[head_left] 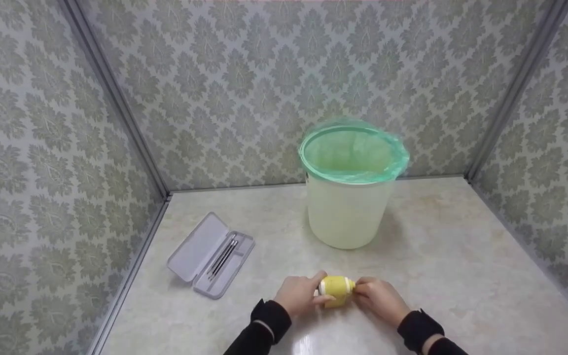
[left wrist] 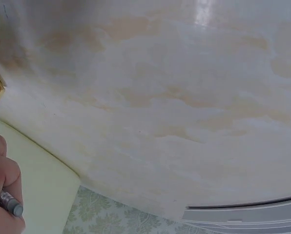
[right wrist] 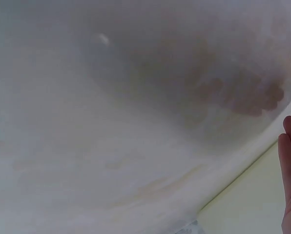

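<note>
In the head view a yellow pencil sharpener (head_left: 335,285) with white end rings lies on its side between the hands, at the table's front. My left hand (head_left: 300,295) grips its left end, thumb above and a finger below. In the left wrist view a grey-tipped pencil (left wrist: 10,202) pokes out from the curled fingers of that hand. My right hand (head_left: 380,297) pinches the small yellow knob (head_left: 352,285) at the sharpener's right end; the fingertips partly hide it. Only the edge of the right hand shows in the right wrist view.
An open grey pencil case (head_left: 237,261) with a few pencils (head_left: 222,260) lies at the left. Behind the hands stands a pale bin (head_left: 348,212) lined with a green bag (head_left: 353,176). Patterned wall panels (head_left: 264,98) enclose the table (head_left: 461,276) on three sides.
</note>
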`<state>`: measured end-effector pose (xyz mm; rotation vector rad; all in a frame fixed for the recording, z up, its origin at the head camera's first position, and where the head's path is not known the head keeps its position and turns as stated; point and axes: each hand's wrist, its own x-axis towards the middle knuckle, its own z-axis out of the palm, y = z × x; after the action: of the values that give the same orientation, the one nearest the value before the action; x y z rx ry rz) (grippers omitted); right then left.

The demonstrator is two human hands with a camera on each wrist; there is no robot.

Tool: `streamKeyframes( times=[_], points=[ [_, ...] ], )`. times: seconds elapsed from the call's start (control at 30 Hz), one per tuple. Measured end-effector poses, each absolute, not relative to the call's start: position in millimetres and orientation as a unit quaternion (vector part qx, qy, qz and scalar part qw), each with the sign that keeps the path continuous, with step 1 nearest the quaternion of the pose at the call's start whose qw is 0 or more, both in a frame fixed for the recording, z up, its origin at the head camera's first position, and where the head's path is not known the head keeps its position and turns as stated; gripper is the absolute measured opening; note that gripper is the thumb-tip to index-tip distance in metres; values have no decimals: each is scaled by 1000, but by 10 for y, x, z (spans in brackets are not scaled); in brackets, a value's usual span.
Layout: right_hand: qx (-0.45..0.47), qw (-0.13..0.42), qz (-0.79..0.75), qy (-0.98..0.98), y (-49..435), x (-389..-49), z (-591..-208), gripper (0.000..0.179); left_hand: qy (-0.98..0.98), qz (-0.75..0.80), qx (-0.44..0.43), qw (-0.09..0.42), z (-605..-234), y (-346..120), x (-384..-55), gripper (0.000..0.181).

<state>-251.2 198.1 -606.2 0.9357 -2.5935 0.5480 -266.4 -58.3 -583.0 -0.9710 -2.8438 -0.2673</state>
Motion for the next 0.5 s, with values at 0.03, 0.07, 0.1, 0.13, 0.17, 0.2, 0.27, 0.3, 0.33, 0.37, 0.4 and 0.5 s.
streamKeyframes(
  times=[0.03, 0.07, 0.1, 0.13, 0.17, 0.2, 0.27, 0.3, 0.33, 0.37, 0.4, 0.5],
  points=[
    [331, 160, 194, -910, 1986, -2497, -6059, 7, -941, -88, -321, 64, -5834, -584, -2667, 54],
    [333, 155, 195, -910, 1991, -2485, -6055, 8, -941, -87, -321, 65, -5835, -587, -2667, 54],
    [335, 151, 197, -909, 1994, -2475, -6047, 10, -941, -87, -320, 66, -5836, -589, -2667, 54],
    [335, 147, 198, -909, 1997, -2469, -6043, 10, -941, -88, -319, 65, -5836, -590, -2668, 54],
    [336, 144, 198, -909, 2000, -2465, -6040, 10, -941, -89, -319, 63, -5834, -592, -2667, 54],
    [337, 143, 199, -909, 2001, -2462, -6038, 10, -941, -91, -319, 62, -5831, -593, -2666, 54],
    [336, 140, 201, -910, 2004, -2459, -6035, 10, -941, -94, -319, 60, -5830, -593, -2661, 54],
    [335, 139, 201, -910, 2005, -2459, -6034, 10, -941, -95, -319, 59, -5831, -592, -2661, 54],
    [334, 139, 201, -910, 2007, -2459, -6034, 10, -941, -95, -319, 59, -5831, -591, -2661, 54],
    [333, 139, 201, -911, 2009, -2459, -6034, 11, -941, -94, -320, 59, -5829, -589, -2659, 54],
    [333, 139, 201, -911, 2011, -2459, -6034, 11, -941, -94, -320, 60, -5825, -587, -2658, 54],
    [334, 144, 201, -910, 2016, -2461, -6037, 10, -941, -93, -321, 60, -5814, -582, -2660, 54]
  ],
)
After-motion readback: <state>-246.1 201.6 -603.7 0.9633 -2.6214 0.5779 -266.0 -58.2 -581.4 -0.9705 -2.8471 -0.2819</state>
